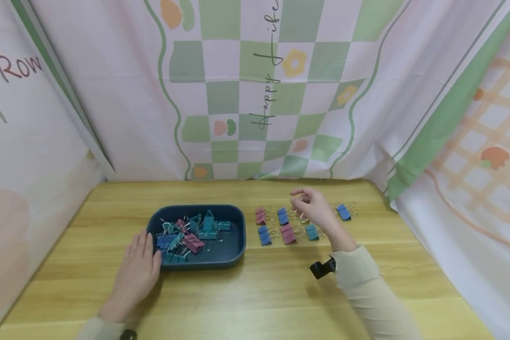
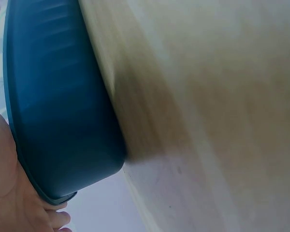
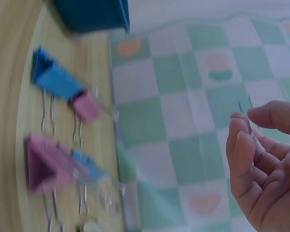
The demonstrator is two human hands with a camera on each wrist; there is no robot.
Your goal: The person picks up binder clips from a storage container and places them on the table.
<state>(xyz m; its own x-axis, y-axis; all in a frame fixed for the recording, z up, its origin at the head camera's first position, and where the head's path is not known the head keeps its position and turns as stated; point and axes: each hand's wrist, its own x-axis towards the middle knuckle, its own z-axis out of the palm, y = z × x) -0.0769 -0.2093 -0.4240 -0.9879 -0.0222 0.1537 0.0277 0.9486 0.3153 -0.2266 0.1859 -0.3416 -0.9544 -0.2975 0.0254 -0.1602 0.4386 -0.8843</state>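
Note:
My left hand [image 1: 139, 262] rests against the left end of a dark blue tray [image 1: 238, 250], its fingers straight along the rim. In the left wrist view, part of that hand [image 2: 5, 183] shows beside the tray's wall [image 2: 63, 106]. Inside the tray lies a heap of binder clips [image 1: 193, 243] in teal, pink and blue. My right hand [image 1: 316, 210] hovers over the laid-out clips, fingers loosely bent and holding nothing. Near it are a pink clip [image 1: 287, 233], a teal clip [image 1: 312, 232] and a blue clip [image 1: 283, 216]. A pale clip [image 1: 304, 220] is partly hidden by the hand.
Right of the tray, the clips stand in two short rows, with a blue clip [image 1: 264, 235] and a pink clip [image 1: 261, 216] at the left end. Another blue clip [image 1: 344, 212] sits farther right. Printed curtains [image 1: 259, 94] enclose the wooden table [image 1: 246, 302].

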